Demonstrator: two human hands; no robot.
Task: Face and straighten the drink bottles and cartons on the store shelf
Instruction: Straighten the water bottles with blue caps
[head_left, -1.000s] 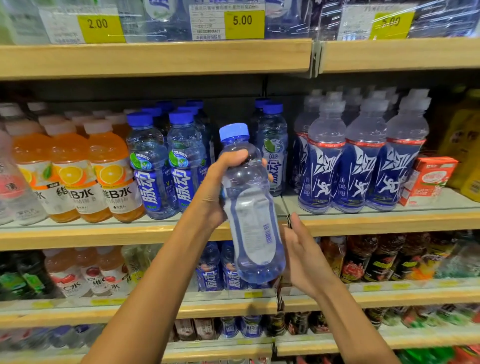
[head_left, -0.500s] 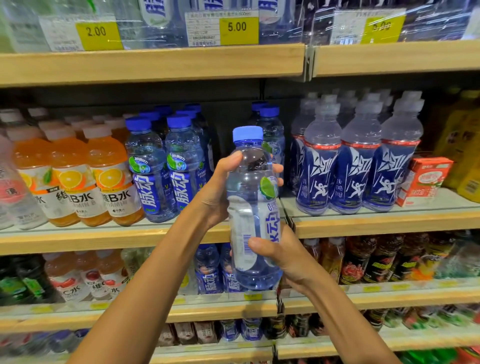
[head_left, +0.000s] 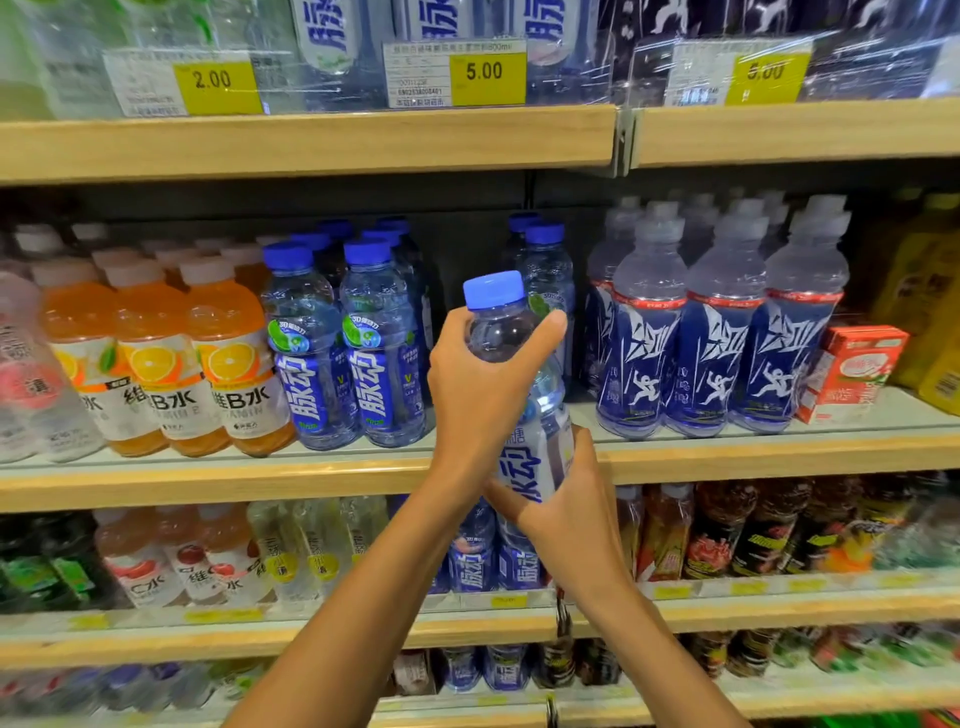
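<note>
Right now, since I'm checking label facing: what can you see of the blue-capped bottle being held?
The blue-capped bottle is clear plastic with clear liquid, its blue-and-white label partly facing the camera. It is held nearly upright in front of the middle shelf. The left hand wraps its shoulder; the right hand grips its lower body.

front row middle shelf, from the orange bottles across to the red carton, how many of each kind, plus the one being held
orange bottles: 3
standing blue-cap bottles: 2
held blue-cap bottle: 1
runner-label bottles: 3
red carton: 1
total: 10
</note>
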